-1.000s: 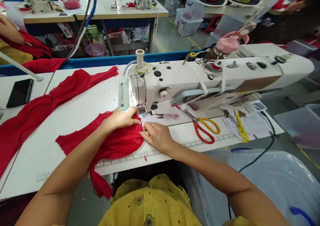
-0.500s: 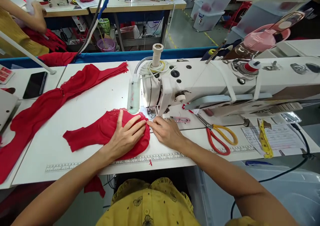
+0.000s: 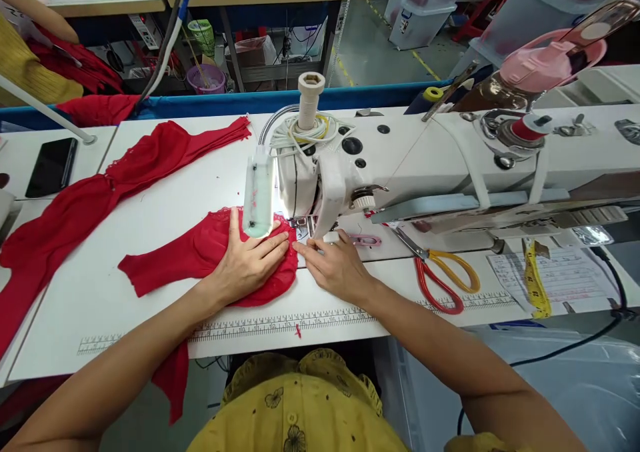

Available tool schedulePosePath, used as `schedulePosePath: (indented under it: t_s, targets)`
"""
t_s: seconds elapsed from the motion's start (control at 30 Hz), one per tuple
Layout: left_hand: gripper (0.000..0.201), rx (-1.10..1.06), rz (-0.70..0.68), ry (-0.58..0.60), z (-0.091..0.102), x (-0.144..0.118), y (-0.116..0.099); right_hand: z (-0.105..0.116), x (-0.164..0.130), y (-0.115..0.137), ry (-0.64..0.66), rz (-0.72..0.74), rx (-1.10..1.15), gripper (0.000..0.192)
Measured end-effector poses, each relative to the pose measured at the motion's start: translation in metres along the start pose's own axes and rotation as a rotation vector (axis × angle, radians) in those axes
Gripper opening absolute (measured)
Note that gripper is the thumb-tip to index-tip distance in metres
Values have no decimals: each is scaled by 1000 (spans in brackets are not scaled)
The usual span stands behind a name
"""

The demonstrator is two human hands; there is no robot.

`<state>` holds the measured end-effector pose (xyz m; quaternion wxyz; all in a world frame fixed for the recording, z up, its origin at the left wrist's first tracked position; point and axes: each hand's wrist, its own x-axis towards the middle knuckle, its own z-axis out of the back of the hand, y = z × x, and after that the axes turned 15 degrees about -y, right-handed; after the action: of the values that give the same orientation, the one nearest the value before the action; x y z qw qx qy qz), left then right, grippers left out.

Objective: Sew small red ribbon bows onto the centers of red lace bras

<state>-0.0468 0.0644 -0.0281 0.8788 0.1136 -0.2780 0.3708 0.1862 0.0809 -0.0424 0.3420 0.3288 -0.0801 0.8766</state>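
Observation:
Flat on a red lace-edged bra piece lies my left hand, its fingers stretched toward the needle area. My right hand has its thumb and forefinger closed at the right edge of that piece, just in front of the presser foot. The bra piece rests on the table, its lace edge close to the foot of the white sewing machine. A clear greenish guard hides part of the fabric and some left fingertips.
Scissors with red and yellow handles lie right of my right hand, beside a pink clip. More joined red bra pieces stretch along the left, near a phone. A tape measure lies on paper. Another person's arm is at far left.
The view has shifted slightly. Both hands keep nearly the same hold on the bra piece, whose edge stays by the presser foot. The red fabric hanging below the table's front edge has swung.

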Motion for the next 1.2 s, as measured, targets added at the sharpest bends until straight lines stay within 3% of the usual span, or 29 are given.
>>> schedulePosePath:
  t_s: [0.33,0.7,1.0,1.2]
  targets:
    - [30,-85,49,2,-9,5,11,-9,0,-6,52,-56,-74,41]
    - [25,-41,9,-15,1,0,8,1,-3,-6,-6,25,29,29]
    - [24,-88,38,-3,4,-1,9,1,0,-6,9,16,42,37]
    - [21,-5,33,-23,4,-4,11,1,1,-9,-2,23,39,38]
